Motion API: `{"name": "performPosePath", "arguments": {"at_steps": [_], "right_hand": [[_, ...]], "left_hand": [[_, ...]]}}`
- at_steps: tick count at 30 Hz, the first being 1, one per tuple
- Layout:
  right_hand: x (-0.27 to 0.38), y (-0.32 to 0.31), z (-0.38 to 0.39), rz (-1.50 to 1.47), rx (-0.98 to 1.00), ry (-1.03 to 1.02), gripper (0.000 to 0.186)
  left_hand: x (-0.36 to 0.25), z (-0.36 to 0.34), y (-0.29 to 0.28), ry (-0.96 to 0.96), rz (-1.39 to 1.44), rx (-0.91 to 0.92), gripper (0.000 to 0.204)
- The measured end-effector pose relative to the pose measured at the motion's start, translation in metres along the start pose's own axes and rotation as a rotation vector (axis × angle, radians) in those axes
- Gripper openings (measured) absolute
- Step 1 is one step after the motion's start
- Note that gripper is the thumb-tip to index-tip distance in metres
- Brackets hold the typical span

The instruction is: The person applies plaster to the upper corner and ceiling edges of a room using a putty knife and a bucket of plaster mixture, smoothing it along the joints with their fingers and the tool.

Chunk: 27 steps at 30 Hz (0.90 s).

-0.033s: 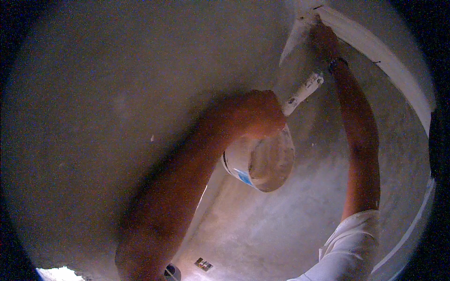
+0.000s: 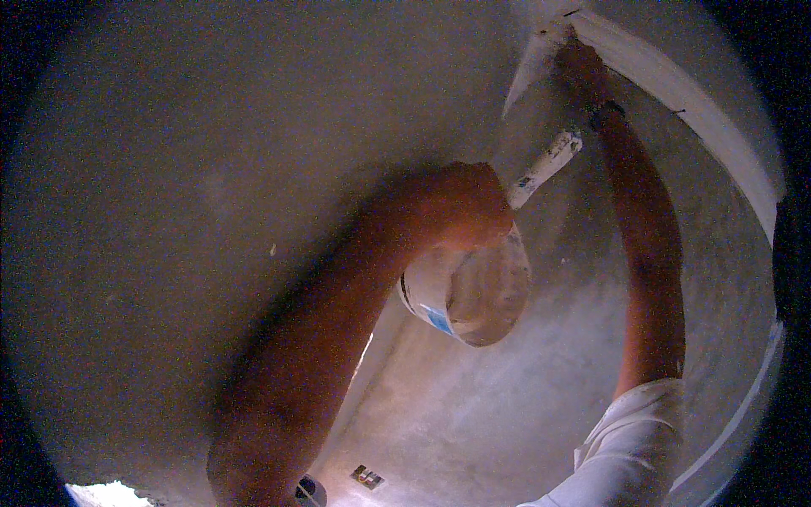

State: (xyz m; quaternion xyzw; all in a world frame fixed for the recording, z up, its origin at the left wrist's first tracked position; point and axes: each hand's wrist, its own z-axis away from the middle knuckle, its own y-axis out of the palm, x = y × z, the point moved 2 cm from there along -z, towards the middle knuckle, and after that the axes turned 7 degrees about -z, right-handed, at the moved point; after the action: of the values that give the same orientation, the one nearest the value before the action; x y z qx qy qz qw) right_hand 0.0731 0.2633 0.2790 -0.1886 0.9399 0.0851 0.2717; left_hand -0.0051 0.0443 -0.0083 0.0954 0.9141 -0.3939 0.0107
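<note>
The plastic container (image 2: 486, 291) is whitish outside, with one blue patch, and brownish inside. The stick (image 2: 549, 166) is white, spotted with dark smears. The sleeve (image 2: 629, 435) at right is white, the wristband (image 2: 607, 113) dark, the left plaster (image 2: 169, 211) grey.

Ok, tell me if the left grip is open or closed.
Closed: the left grip is bunched fist-like at the pale container, with no fingers spread out.
</note>
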Motion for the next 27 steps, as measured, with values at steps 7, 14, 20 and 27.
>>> {"name": "performPosePath", "arguments": {"at_steps": [7,14,20,27], "right_hand": [[0.004,0.012,-0.018,-0.056,0.079,0.077,0.053],[0.011,0.024,-0.017,0.024,-0.008,0.018,0.051],[0.008,0.011,0.018,-0.397,0.053,0.057,0.049],[0.005,-0.066,0.114,-1.359,0.191,0.441,0.047]], "left_hand": [[0.001,-0.012,0.005,0.303,-0.457,0.081,0.024],[0.008,-0.007,0.009,0.256,-0.254,-0.02,0.023],[0.009,-0.012,0.007,0.213,-0.15,0.05,0.026],[0.008,-0.011,0.003,0.136,-0.076,0.028,0.027]]}}
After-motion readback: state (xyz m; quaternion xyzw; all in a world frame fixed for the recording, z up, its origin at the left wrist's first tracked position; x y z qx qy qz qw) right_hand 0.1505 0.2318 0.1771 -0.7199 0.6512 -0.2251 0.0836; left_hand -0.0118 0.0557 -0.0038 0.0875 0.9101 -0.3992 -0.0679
